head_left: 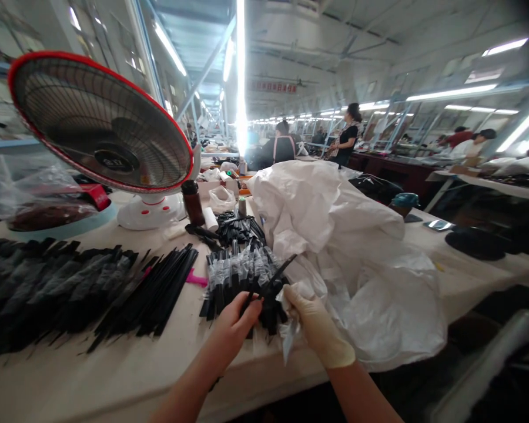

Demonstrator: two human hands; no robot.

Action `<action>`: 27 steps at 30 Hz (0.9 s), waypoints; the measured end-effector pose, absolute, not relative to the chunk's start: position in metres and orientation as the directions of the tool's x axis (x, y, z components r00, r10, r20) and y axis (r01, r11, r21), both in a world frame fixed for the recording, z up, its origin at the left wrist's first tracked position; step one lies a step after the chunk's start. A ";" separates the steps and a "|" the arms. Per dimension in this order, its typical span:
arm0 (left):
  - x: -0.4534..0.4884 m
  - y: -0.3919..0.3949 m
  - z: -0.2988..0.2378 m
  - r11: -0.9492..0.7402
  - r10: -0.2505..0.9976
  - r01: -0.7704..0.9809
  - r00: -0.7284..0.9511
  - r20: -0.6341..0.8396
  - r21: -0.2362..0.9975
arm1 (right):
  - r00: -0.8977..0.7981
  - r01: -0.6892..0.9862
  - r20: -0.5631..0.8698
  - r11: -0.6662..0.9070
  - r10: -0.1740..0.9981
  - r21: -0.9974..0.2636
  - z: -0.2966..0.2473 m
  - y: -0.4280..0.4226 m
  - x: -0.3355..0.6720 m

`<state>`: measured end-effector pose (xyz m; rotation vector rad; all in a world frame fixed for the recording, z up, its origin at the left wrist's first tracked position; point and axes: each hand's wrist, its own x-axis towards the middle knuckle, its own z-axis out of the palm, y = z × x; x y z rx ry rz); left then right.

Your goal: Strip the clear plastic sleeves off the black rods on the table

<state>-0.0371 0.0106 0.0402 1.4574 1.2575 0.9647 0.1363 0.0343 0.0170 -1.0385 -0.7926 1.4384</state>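
Note:
My bare left hand (234, 320) is closed around a thin black strip (283, 269), whose end slants up to the right. My right hand (316, 324) wears a pale, cream-coloured glove. Its fingers are closed on a crumpled white piece of cloth or plastic (290, 339) that hangs to a point; I cannot tell whether it joins the sheet behind. Just beyond both hands lie wrapped bundles of black strips (235, 271). Loose black strips (165, 294) form a pile to the left, and more wrapped bundles (62, 288) lie at the far left.
A large white plastic sheet (317, 200) is heaped on the right of the table (176, 364). At the left back stands a red-rimmed fan (106, 129), beside a brown bottle (193, 202). A lidded jar (404, 202) and a phone (439, 225) lie right. Several people are farther off.

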 end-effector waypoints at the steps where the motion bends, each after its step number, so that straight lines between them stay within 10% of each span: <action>1: -0.044 0.005 0.040 -0.019 0.988 0.261 0.151 -0.022 0.965 | 0.063 -0.451 -0.174 -0.128 0.983 -0.884 0.017 0.039 0.140; 10: -0.080 -0.013 0.030 -0.151 0.987 0.531 0.133 0.094 0.834 | 0.032 -0.638 -0.237 -0.163 0.971 -0.753 0.028 0.058 0.149; 21: -0.076 -0.004 0.038 -0.304 0.952 0.713 0.237 0.192 0.631 | 0.070 -0.291 -0.089 -0.065 0.994 -0.954 0.030 0.046 0.143; 27: -0.056 0.001 0.028 -0.215 0.976 0.618 0.164 0.144 0.757 | -0.140 -0.375 -0.138 -0.181 0.981 -0.909 0.028 0.029 0.102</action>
